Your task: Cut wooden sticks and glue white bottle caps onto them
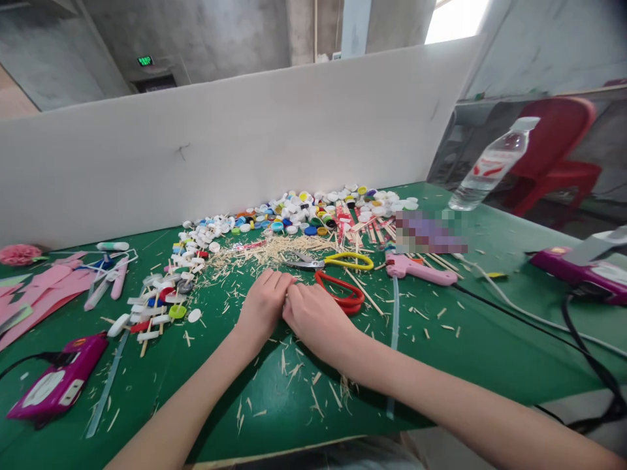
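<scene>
Both hands meet above the middle of the green table (235, 411), knuckles toward the camera. My left hand (264, 303) is closed, its fingers curled under. Pressed against it, my right hand (316, 320) is closed too. Whatever they may hold is hidden behind the fingers. Just beyond lie scissors with yellow handles (350, 261), blades open toward the left. Red scissor handles (350, 297) rest right beside my right hand. Splintered wood bits (289, 251) are heaped behind the hands and scattered around them. Bottle caps (294, 212) in many colours are piled farther back.
A pink glue gun (421, 269) with a glue stick lies at right, its cord trailing right. Purple power strips (61, 378) sit at both sides. Pink paper (46, 294) is at left. A water bottle (492, 166) stands at the right edge, before a white board (235, 143).
</scene>
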Tool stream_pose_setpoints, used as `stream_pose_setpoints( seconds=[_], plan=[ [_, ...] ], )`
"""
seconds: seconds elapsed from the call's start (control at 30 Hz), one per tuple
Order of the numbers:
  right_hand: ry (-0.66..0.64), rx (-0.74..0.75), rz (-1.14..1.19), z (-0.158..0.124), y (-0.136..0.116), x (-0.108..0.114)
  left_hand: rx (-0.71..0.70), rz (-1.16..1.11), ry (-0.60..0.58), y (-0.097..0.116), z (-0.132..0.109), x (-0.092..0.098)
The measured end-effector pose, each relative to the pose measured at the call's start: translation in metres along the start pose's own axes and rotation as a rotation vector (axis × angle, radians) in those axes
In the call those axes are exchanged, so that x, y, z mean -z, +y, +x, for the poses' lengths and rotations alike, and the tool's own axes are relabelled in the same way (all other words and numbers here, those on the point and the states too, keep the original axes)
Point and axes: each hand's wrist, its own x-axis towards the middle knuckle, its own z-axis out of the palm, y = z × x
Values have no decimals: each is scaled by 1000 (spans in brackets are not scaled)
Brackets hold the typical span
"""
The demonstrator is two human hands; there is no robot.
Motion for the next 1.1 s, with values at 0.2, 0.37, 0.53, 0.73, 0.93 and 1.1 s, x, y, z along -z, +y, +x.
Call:
stream_pose_setpoints(
  seconds=[0.2,0.37,0.53,0.73,0.93,1.1],
  plan=[
    [149,-278,265,0,34,2,121,142,83,-26,-2,7],
    [104,-408,797,3,50,2,201,264,131,-42,-7,8],
    [20,-451,1148,6,48,13,230,47,86,-31,-3,10],
    [-74,-569,1311,5,49,12,160,-283,17,4,3,13],
    [-64,-689,1873,7,45,6,-4,-181,185,8,4,9],
    [-111,-646,2133,7,39,11,-25,-149,257,7,5,10]
  ],
)
